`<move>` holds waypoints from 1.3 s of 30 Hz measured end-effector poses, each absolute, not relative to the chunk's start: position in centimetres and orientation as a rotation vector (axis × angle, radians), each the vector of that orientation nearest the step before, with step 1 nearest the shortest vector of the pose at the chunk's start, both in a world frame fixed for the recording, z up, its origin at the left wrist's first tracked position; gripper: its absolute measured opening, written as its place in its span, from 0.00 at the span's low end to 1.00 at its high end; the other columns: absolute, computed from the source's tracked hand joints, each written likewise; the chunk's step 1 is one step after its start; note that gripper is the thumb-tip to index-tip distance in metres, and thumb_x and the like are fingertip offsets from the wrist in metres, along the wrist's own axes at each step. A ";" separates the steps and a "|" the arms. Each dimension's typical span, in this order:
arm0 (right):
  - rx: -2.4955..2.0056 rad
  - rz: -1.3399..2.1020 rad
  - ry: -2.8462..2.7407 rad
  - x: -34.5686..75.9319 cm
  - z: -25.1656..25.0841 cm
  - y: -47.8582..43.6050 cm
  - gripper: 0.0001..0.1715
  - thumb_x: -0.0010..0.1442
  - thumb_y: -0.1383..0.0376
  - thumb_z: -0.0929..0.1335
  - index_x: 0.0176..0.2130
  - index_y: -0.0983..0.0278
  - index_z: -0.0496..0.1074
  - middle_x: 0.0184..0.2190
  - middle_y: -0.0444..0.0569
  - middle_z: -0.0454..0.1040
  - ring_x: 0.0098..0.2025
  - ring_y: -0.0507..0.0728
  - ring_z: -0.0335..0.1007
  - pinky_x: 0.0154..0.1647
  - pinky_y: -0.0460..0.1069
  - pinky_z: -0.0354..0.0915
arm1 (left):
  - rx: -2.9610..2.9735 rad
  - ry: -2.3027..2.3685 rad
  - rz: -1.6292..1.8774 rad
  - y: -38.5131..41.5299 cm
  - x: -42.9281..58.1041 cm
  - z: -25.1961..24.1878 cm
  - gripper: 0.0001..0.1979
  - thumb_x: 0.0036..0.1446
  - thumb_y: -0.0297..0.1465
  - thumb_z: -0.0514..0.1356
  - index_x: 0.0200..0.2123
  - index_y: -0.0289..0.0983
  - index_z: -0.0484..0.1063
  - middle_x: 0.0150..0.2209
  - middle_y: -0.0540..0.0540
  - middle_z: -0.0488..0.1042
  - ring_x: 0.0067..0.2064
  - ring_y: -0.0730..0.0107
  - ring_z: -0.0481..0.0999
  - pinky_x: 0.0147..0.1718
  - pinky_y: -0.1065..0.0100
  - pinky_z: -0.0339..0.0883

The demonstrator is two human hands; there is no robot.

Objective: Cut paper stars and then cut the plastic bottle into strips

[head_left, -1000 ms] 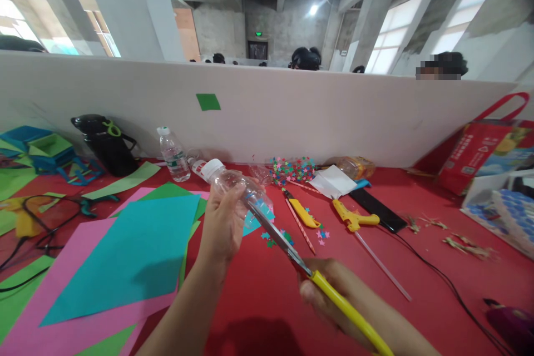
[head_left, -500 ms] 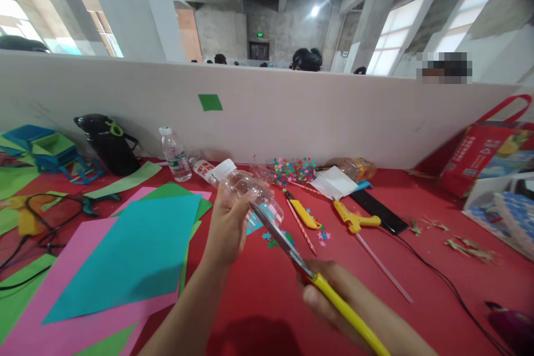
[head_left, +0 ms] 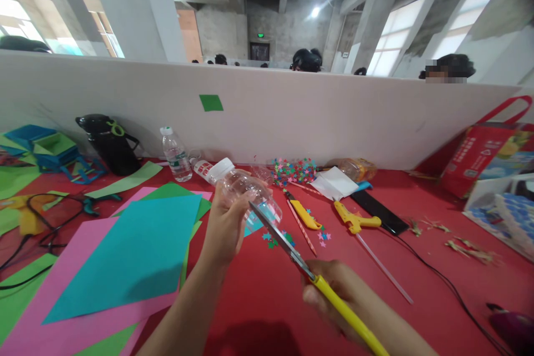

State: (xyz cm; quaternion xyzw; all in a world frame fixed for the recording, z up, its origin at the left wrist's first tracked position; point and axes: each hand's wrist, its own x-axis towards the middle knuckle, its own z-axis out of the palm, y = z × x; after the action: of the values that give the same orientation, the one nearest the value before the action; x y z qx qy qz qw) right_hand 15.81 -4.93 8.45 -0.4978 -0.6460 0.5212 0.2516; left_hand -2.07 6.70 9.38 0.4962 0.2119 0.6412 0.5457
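Over the red table [head_left: 258,295], the left hand [head_left: 225,228] grips a clear bottle [head_left: 252,189], the right hand [head_left: 329,271] scissors [head_left: 302,265]. Blades [head_left: 273,231] should angle clear of the left thumb [head_left: 240,208].

The left hand [head_left: 227,219] covers part of the clear plastic bottle [head_left: 242,181], and its far fingers show only dimly behind the plastic. Whether the tip of the yellow-handled scissors [head_left: 283,242] touches that bottle cannot be told. Their handle runs off the bottom edge, and the right hand [head_left: 327,283] has most of its fingers hidden. The pink paper [head_left: 45,336], partly beneath a teal sheet [head_left: 125,256], is cropped at lower left. The red carrier bag [head_left: 471,150] and a blurred purple object [head_left: 511,325] are cut at right; the green lit sign [head_left: 261,35] is too small to read
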 end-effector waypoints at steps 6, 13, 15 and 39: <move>-1.345 1.298 -1.796 15.8 8.3 -5.2 0.36 0.59 0.31 0.55 0.28 0.61 0.55 0.21 0.38 0.57 0.22 0.48 0.50 0.21 0.45 0.45 | 1.316 0.491 1.457 6.8 -2.0 8.6 0.09 0.57 0.29 0.63 0.43 0.42 0.70 0.39 0.47 0.77 0.42 0.62 0.78 0.43 0.61 0.70; -1.351 1.330 -1.721 15.8 6.7 -4.9 0.31 0.62 0.39 0.62 0.27 0.61 0.56 0.20 0.36 0.52 0.20 0.47 0.46 0.19 0.45 0.42 | 1.339 0.453 1.479 7.0 -2.2 8.5 0.09 0.57 0.30 0.63 0.43 0.43 0.71 0.39 0.48 0.77 0.42 0.64 0.78 0.42 0.62 0.70; -1.346 1.357 -1.724 15.9 7.0 -4.8 0.30 0.62 0.40 0.64 0.27 0.61 0.55 0.20 0.36 0.52 0.21 0.47 0.47 0.19 0.45 0.42 | 1.354 0.462 1.474 7.0 -2.2 8.5 0.10 0.57 0.29 0.63 0.43 0.42 0.70 0.40 0.48 0.77 0.42 0.63 0.78 0.41 0.63 0.70; -1.375 1.367 -1.762 16.2 8.6 -5.2 0.39 0.56 0.29 0.55 0.26 0.60 0.56 0.17 0.38 0.56 0.17 0.47 0.51 0.16 0.44 0.46 | 1.443 0.632 1.434 6.7 -1.9 8.7 0.14 0.54 0.32 0.64 0.43 0.39 0.66 0.38 0.45 0.77 0.41 0.60 0.78 0.42 0.58 0.70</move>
State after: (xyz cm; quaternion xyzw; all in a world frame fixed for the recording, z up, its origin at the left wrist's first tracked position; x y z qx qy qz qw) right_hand 16.18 -5.20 8.56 -0.5071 -0.6497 0.5042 0.2578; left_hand -1.92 6.65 8.70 0.5927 0.2597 0.5888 0.4842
